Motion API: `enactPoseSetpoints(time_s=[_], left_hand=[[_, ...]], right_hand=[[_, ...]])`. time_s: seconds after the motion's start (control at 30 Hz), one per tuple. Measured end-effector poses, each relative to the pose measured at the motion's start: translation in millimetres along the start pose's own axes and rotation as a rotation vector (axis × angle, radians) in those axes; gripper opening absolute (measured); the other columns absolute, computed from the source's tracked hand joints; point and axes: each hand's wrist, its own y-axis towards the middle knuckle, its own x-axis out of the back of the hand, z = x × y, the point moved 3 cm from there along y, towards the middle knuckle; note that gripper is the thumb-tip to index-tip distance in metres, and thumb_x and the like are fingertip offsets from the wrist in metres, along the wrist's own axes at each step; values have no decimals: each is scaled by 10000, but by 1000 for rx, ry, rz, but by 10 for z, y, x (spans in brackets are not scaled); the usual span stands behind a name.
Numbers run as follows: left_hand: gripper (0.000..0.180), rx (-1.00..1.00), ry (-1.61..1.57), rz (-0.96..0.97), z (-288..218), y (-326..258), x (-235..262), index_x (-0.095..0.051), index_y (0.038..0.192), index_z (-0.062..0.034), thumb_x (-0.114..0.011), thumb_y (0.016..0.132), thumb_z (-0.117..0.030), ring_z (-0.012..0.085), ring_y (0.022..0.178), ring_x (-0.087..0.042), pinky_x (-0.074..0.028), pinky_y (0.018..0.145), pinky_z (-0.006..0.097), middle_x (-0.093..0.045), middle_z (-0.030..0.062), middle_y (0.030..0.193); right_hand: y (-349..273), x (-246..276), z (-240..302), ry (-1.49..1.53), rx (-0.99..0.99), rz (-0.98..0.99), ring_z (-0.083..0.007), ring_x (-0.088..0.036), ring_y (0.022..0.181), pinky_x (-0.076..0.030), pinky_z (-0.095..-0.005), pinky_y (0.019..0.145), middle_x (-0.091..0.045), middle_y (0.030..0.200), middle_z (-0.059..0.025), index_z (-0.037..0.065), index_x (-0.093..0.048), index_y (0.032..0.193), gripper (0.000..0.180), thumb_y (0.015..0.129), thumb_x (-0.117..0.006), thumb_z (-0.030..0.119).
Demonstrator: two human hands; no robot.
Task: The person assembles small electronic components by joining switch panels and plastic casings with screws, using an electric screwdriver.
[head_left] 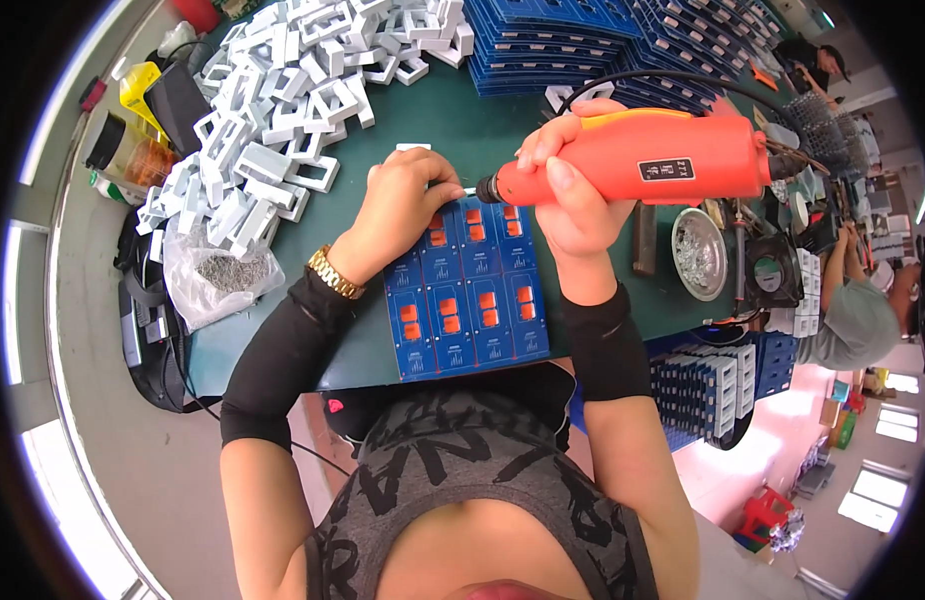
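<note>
My right hand [578, 200] is wrapped round a red electric screwdriver [673, 158], held level with its black nose and thin bit pointing left. My left hand [408, 200], a gold watch on its wrist, is closed at the bit's tip. What its fingers pinch is too small to make out. Below both hands lies a blue panel [470, 318] with two rows of orange-red rectangular fittings. Part of a white plastic piece [414, 147] shows just beyond the left fingers; the hand hides the panel's upper left corner.
White plastic frames [283, 110] are heaped at the far left. A plastic bag of small screws [228, 272] lies nearer. Blue panels [548, 50] are stacked at the back. A metal bowl of small clear parts [699, 255] stands right. A black cable [673, 74] arches behind the screwdriver. Other people work far right.
</note>
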Motion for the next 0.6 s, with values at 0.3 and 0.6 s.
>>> enactPoseSetpoints(time_s=[0.3,0.6], left_hand=[[69,-56,127,20,-1,15,-86,-669,794,-48,-718,758,-78,285,895,-602,-464,828,376,-664,63,869],[58,-198,156,14,-3,-35,-40,-699,804,-92,-733,766,-121,214,1003,-618,-392,936,384,-694,5,913]], right_hand=[[6,17,-44,2,14,-76,-217,-582,755,-489,-383,766,-599,848,-127,3,-402,1210,478,779,-597,70],[39,125,-67,43,42,-43,-225,-590,753,-498,-372,747,-600,848,-134,0,-415,1193,457,784,-607,67]])
